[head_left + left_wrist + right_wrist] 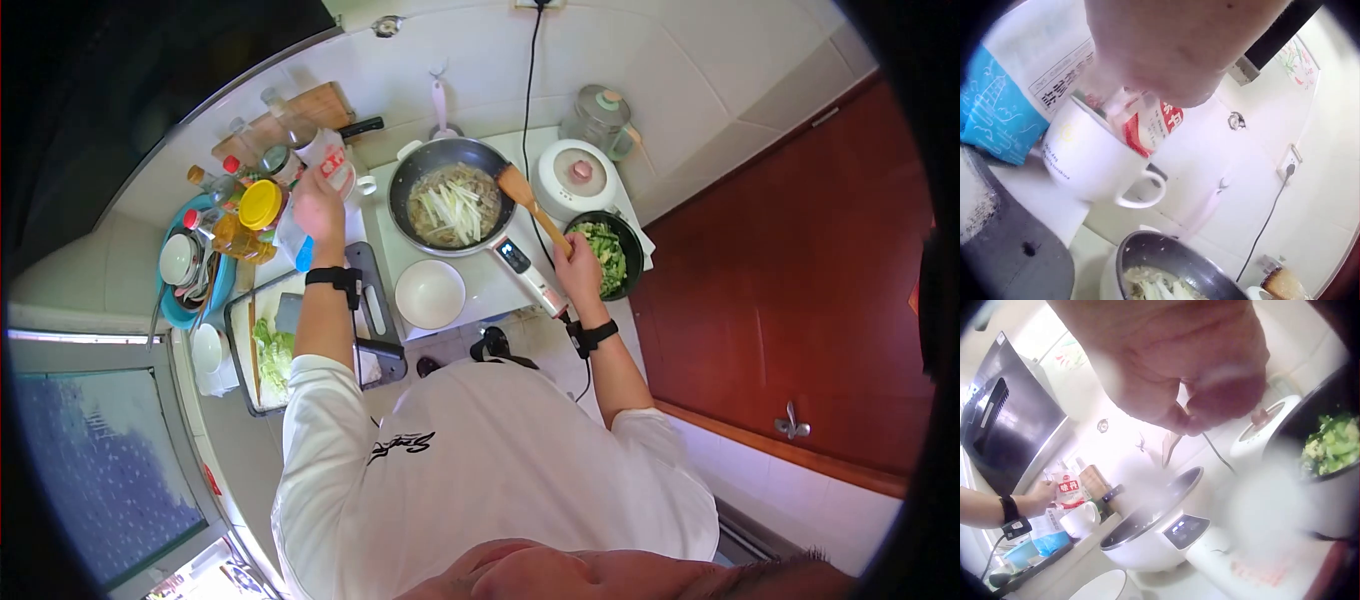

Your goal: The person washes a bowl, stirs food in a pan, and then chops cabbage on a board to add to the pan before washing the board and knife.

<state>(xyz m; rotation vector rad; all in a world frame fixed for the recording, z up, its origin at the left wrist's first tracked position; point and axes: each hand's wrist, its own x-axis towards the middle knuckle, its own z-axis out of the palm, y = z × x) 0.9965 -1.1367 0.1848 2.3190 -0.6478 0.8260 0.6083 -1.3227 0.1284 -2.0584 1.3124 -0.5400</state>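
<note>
My left hand (318, 208) grips a clear plastic seasoning packet (1146, 122) with red and white print. In the left wrist view the packet stands partly inside a white mug (1085, 156), whose wall hides its lower part. A white and blue bag (1000, 103) leans beside the mug. My right hand (578, 272) holds a wooden spatula (532, 200) by its handle, the blade over the right rim of the electric frying pan (402, 180). Pale shredded strips (455, 208) lie on browner food in the pan.
Right of the pan stand a white rice cooker (562, 205) and a dark pot (632, 240) of green vegetables. A white bowl (430, 294) sits in front. Bottles, a yellow-lidded jar (261, 205) and a lettuce tray (240, 350) are left. A black cord (528, 100) hangs behind.
</note>
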